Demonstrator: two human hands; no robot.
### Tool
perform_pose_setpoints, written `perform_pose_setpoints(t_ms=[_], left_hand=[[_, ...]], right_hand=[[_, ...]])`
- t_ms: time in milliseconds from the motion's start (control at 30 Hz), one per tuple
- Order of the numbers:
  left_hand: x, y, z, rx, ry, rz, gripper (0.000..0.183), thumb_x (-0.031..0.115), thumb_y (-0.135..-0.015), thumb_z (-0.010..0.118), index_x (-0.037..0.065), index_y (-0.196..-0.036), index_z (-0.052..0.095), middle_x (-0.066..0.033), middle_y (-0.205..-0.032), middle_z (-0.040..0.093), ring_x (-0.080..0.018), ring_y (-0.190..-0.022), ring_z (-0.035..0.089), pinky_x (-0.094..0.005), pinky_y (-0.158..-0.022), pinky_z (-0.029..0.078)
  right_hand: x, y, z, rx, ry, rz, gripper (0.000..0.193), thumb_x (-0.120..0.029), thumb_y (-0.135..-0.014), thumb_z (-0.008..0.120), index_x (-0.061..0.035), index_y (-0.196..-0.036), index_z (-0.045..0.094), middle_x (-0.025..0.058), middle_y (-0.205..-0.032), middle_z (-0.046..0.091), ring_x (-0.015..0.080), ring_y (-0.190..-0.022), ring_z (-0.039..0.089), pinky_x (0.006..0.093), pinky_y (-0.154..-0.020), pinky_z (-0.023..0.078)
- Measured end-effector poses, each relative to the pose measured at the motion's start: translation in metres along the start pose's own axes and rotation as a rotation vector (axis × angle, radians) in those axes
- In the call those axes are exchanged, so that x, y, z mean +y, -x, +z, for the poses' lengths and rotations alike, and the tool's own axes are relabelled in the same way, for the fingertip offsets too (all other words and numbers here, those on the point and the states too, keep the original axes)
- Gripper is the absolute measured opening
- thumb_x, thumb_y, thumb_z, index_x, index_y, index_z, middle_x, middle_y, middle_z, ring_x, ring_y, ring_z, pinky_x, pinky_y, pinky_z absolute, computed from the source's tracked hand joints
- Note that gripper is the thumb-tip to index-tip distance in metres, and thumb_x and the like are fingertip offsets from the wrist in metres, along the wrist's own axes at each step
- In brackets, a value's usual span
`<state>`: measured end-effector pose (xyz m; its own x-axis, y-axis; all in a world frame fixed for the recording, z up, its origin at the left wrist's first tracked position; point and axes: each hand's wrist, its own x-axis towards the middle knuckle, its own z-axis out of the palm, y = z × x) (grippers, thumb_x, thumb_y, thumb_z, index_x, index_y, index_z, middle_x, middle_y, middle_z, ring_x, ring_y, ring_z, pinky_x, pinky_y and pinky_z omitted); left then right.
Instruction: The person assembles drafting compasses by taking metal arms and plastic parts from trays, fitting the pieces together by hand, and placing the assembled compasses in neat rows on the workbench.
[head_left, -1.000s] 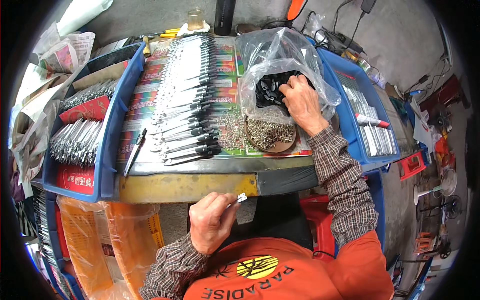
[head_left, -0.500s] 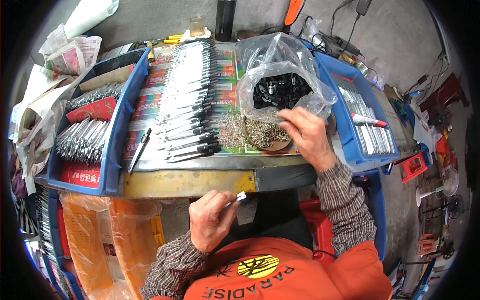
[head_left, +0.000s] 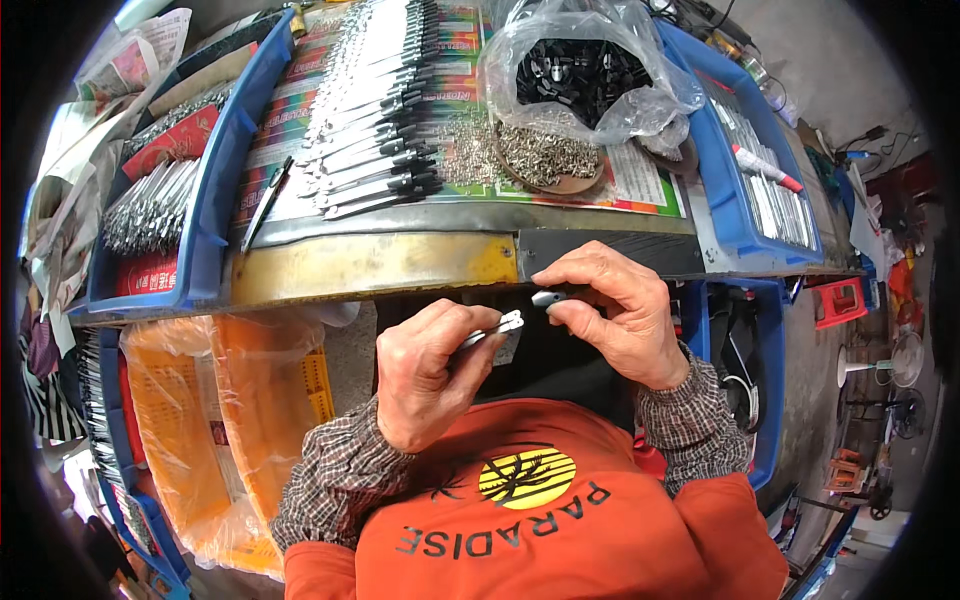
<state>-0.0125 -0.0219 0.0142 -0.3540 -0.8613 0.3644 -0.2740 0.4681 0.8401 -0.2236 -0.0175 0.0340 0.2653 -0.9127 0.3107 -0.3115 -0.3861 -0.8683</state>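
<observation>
In front of my chest, my left hand (head_left: 425,370) pinches a slim silvery strip-like piece (head_left: 510,322); its rounded tip, which looks double, sticks out past the fingers toward the right. Close by, my right hand (head_left: 622,315) grips a small dark grey cap-like part (head_left: 546,298) between thumb and forefinger. A short gap separates the two pieces. On the table beyond lies a long row of slim silvery pieces with black ends (head_left: 370,140). An open clear plastic bag (head_left: 665,105) holds small black parts (head_left: 580,80). Tiny metal pins (head_left: 545,155) are heaped on a round brown dish (head_left: 582,187).
Blue bins (head_left: 205,215) with bundled slim pieces flank the table on the left, and another blue bin (head_left: 740,225) on the right. One loose black-and-silver piece (head_left: 268,203) lies near the metal-trimmed table edge (head_left: 375,265). Orange crates (head_left: 175,430) stand lower left; a red stool (head_left: 838,303) is at right.
My right hand has come back from beside the bag and pins to near my left hand, now with a dark grey part in it. The view has tilted down, and my left hand still holds the silvery piece.
</observation>
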Motion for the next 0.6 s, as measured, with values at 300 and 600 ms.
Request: perform_pose_setpoints(t_ms=[300,600], left_hand=[[0.003,0.008,0.002,-0.02,-0.026,0.034,0.018,-0.003,-0.071,0.07,0.003,-0.088,0.063,-0.0097,-0.069,0.057,-0.0233,-0.056,0.057,-0.032,-0.05,0.044],[0.0,0.012,0.005,-0.072,-0.06,0.058,0.019,-0.007,-0.073,0.069,0.001,-0.09,0.064,-0.0091,-0.075,0.062,-0.0178,-0.059,0.06,-0.0271,-0.053,0.046]], right_hand=[[0.001,0.014,0.008,-0.025,-0.2,0.13,0.018,0.002,-0.084,0.064,0.005,-0.102,0.064,0.0083,-0.089,0.059,0.0117,-0.07,0.063,0.0207,-0.06,0.052],[0.006,0.018,0.012,-0.101,-0.239,0.164,0.017,0.0,-0.085,0.064,0.0041,-0.102,0.065,0.007,-0.083,0.061,0.0101,-0.065,0.062,0.0208,-0.057,0.051]])
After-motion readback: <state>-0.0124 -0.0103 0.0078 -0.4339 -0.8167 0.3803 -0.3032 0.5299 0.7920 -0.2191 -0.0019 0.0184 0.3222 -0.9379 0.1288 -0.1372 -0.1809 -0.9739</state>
